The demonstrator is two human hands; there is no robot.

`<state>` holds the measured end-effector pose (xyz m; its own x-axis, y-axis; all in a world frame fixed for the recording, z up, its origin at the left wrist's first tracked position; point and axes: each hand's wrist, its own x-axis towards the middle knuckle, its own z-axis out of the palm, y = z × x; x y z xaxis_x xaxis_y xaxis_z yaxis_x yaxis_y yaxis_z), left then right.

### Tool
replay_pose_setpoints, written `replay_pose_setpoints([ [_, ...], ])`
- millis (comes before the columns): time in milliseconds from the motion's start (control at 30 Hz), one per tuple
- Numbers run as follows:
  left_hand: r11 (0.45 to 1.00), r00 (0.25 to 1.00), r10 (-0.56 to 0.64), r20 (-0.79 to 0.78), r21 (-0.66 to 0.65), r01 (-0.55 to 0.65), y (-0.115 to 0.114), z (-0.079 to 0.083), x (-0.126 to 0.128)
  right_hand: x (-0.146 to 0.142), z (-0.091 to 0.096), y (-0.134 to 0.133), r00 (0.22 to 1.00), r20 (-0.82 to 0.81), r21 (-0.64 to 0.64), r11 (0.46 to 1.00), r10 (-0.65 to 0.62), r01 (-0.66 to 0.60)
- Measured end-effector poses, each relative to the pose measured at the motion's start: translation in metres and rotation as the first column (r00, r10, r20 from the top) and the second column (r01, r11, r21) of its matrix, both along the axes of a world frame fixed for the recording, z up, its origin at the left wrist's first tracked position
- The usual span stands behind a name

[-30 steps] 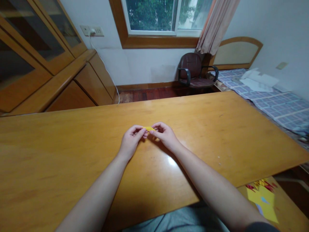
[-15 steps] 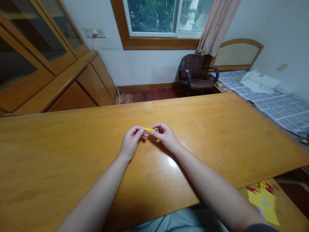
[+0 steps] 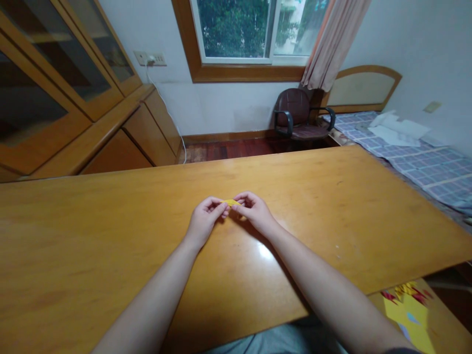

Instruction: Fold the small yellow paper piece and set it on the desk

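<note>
A small piece of folded yellow paper (image 3: 230, 202) is pinched between both hands, just above the wooden table (image 3: 110, 236). My left hand (image 3: 206, 216) grips its left end between thumb and fingers. On the other side, my right hand (image 3: 254, 209) closes thumb and fingers on the right end. The fingertips cover both ends, so the paper's full shape is hidden. Only its slim middle part shows between the hands.
Yellow paper sheets (image 3: 416, 319) and small red and yellow folded pieces (image 3: 405, 291) lie on a lower surface at the bottom right. Beyond the table stand a dark red armchair (image 3: 293, 110), a bed (image 3: 424, 162) and a wooden cabinet (image 3: 118, 152).
Both hands still hold the yellow paper. My left thumb has shifted slightly inward along it. The whole view has tilted a little, so everything sits slightly lower in the picture.
</note>
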<state>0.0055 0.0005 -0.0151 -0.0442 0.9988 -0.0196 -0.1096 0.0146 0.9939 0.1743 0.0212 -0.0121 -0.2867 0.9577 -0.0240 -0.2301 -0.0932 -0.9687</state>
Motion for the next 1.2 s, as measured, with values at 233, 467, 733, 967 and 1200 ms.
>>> replay_pose_setpoints([
  [233,1.000,0.999,-0.019,0.035,0.015,0.019,0.0010,-0.0039,-0.0034,0.0007,-0.0041,0.0017,1.000,0.013,0.008,1.000,-0.001,0.001],
  [467,0.999,0.999,-0.031,0.024,0.038,0.030,0.0030,-0.0076,-0.0051,-0.0003,-0.0040,0.0034,0.999,0.032,0.013,0.999,-0.030,0.030],
  [733,1.000,0.999,-0.003,-0.038,0.019,0.003,0.0035,-0.0012,0.0009,0.0011,-0.0044,0.0022,0.998,0.064,0.031,0.999,-0.027,0.025],
  [967,1.000,1.000,0.009,-0.027,0.016,-0.008,0.0044,0.0005,0.0017,0.0021,-0.0028,0.0023,0.996,0.076,0.046,0.998,-0.046,0.042],
  [1200,0.999,0.998,-0.030,0.059,-0.020,0.031,0.0048,-0.0011,0.0007,0.0024,-0.0060,0.0048,0.997,0.053,0.065,0.996,-0.057,0.054],
])
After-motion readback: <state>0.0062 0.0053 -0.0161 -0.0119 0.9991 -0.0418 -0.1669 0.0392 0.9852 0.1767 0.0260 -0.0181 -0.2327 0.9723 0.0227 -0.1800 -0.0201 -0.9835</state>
